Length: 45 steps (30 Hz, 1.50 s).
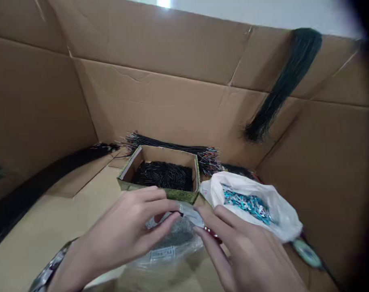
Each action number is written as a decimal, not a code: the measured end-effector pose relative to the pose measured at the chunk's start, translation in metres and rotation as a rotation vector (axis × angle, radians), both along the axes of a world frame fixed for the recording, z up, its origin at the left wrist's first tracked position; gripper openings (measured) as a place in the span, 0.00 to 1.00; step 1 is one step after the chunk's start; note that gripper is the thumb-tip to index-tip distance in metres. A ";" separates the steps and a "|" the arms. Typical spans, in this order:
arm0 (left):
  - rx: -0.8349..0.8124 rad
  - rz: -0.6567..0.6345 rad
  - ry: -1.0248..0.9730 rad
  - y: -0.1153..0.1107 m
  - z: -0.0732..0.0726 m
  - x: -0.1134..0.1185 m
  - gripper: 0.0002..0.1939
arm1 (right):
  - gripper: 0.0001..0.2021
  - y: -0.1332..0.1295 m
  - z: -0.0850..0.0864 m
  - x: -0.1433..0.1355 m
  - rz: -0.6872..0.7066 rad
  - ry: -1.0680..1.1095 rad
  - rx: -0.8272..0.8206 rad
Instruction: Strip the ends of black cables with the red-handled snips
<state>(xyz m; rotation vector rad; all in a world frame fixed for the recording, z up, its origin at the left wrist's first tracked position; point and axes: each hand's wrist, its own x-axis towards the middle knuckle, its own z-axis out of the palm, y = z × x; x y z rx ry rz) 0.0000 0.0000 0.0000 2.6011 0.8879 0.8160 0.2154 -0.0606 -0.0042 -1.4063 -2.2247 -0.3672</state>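
My left hand (141, 227) is closed in a pinch on a small black piece (181, 213), mostly hidden by the fingertips. In my right hand (239, 243) is a small knife (196, 217) with a red handle. Its pale blade points left and meets or nearly meets the black piece; the exact contact is blurred. Below both hands lies a clear plastic bag (163, 253) with a printed label and small dark contents. Just beyond the fingers stands a green-edged cardboard box (160, 190) holding many short black pieces (166, 174).
To the right sits a white plastic bag (281, 211) of blue and silver bits. Bundles of black wires (172, 144) lie behind the box, and a long black bundle (50, 174) runs along the left. Cardboard walls (160, 97) enclose the area; a dark strand bundle (287, 81) hangs over one.
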 end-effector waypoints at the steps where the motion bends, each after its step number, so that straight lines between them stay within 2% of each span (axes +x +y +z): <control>1: 0.009 -0.007 0.002 0.001 0.000 -0.001 0.09 | 0.17 -0.001 -0.001 0.001 0.000 0.001 0.002; 20: 0.025 -0.023 -0.002 0.005 -0.005 -0.001 0.10 | 0.18 -0.005 -0.001 0.002 -0.030 -0.005 0.022; 34: 0.010 0.012 0.032 0.002 -0.006 0.000 0.09 | 0.18 -0.004 -0.002 -0.003 -0.068 -0.047 0.068; 40: 0.014 0.044 0.090 0.004 -0.007 0.001 0.09 | 0.14 -0.002 -0.002 -0.012 -0.080 -0.126 0.012; 45: -0.001 0.038 0.150 0.004 -0.012 0.004 0.11 | 0.13 0.002 -0.003 -0.014 -0.085 -0.111 -0.139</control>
